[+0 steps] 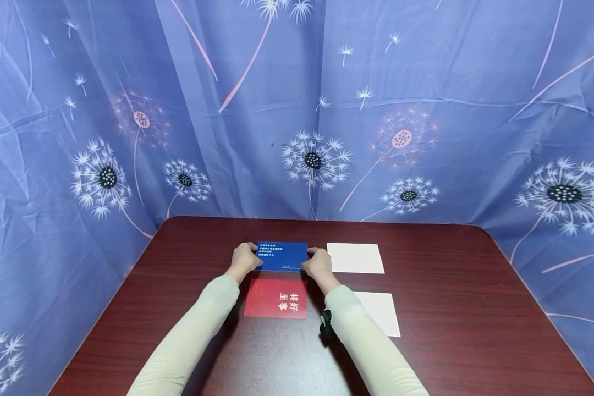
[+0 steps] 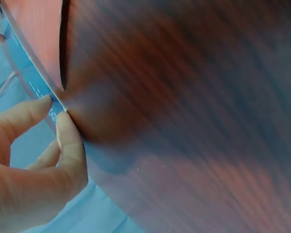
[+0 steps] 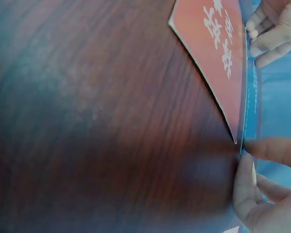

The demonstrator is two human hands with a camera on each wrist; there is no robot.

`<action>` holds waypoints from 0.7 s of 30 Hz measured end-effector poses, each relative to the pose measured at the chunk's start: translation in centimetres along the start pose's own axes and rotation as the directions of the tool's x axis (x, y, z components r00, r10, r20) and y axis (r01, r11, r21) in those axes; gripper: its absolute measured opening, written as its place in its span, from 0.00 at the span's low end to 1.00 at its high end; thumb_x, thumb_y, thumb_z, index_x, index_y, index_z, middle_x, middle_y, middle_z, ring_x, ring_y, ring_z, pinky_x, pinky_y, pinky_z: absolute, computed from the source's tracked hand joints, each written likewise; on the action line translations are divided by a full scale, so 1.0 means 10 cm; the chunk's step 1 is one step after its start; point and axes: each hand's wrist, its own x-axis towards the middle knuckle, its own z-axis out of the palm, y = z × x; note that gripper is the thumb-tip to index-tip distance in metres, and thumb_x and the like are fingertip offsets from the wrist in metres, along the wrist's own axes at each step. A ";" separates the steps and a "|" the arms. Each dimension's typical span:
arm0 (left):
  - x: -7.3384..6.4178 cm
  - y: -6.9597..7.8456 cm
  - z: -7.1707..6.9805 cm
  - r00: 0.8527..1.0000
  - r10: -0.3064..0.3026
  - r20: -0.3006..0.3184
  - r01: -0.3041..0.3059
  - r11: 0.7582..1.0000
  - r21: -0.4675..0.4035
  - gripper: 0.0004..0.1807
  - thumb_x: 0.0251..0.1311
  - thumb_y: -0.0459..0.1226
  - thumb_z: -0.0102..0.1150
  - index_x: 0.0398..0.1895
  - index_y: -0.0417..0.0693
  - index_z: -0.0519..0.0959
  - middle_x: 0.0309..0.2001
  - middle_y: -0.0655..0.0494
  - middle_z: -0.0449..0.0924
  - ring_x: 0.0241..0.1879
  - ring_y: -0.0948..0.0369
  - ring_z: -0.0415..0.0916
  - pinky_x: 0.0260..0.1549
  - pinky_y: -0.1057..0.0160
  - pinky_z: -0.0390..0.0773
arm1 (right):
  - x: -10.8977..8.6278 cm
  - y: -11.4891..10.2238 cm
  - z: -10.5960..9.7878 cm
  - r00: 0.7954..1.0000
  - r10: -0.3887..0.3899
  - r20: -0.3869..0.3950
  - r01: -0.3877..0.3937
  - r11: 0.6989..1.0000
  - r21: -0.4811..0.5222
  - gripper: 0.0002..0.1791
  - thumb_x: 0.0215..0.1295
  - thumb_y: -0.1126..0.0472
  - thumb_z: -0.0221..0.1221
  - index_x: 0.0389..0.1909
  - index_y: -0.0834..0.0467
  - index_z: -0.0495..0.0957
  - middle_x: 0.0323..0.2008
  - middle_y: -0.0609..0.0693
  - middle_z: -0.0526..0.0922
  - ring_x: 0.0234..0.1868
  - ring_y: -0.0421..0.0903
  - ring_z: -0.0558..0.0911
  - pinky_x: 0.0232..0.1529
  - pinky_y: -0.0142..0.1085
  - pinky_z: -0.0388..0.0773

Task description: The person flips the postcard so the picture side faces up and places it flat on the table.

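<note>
Both hands are at a blue card (image 1: pixel 288 256) with white printed lettering, toward the back of the brown table. My left hand (image 1: pixel 243 259) pinches its left end between thumb and fingers; the left wrist view shows the fingertips of that hand (image 2: pixel 43 160) at a corner of the card (image 2: pixel 26 65). At the opposite end, my right hand (image 1: pixel 320 264) pinches the right edge, as the right wrist view also shows. Just in front of the blue card lies a red card (image 1: pixel 269 297) with large white characters, between the two forearms.
To the right, a white card (image 1: pixel 356 258) lies beside the right hand. Nearer, another white card (image 1: pixel 383 312) is partly covered by the right sleeve (image 1: pixel 366 335). A blue dandelion-print curtain (image 1: pixel 257 165) hangs around the wood-grain table (image 1: pixel 455 308).
</note>
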 end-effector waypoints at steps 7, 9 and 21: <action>0.01 -0.01 -0.03 0.999 0.035 0.014 -0.036 0.997 0.064 0.26 0.50 0.30 0.66 0.55 0.32 0.75 0.52 0.37 0.78 0.46 0.47 0.75 0.45 0.54 0.78 | 0.00 -0.03 -0.03 0.996 0.035 0.079 -0.039 0.997 0.061 0.27 0.52 0.70 0.66 0.57 0.67 0.76 0.50 0.65 0.80 0.31 0.51 0.85 0.29 0.35 0.81; 0.01 0.01 -0.03 0.998 0.055 0.005 -0.056 0.994 0.095 0.26 0.50 0.30 0.65 0.55 0.32 0.75 0.51 0.37 0.78 0.47 0.46 0.76 0.45 0.53 0.78 | 0.00 -0.03 -0.07 0.994 0.028 0.102 -0.038 0.995 0.097 0.26 0.54 0.71 0.65 0.56 0.69 0.75 0.49 0.66 0.80 0.24 0.49 0.84 0.25 0.33 0.81; -0.11 0.36 0.06 0.989 0.149 -0.021 -0.148 0.988 0.046 0.22 0.56 0.34 0.63 0.55 0.35 0.75 0.47 0.40 0.81 0.39 0.52 0.77 0.43 0.54 0.78 | 0.08 0.08 -0.40 0.997 -0.011 0.074 0.002 0.993 0.120 0.18 0.58 0.69 0.62 0.49 0.69 0.78 0.22 0.55 0.82 0.16 0.39 0.75 0.20 0.29 0.71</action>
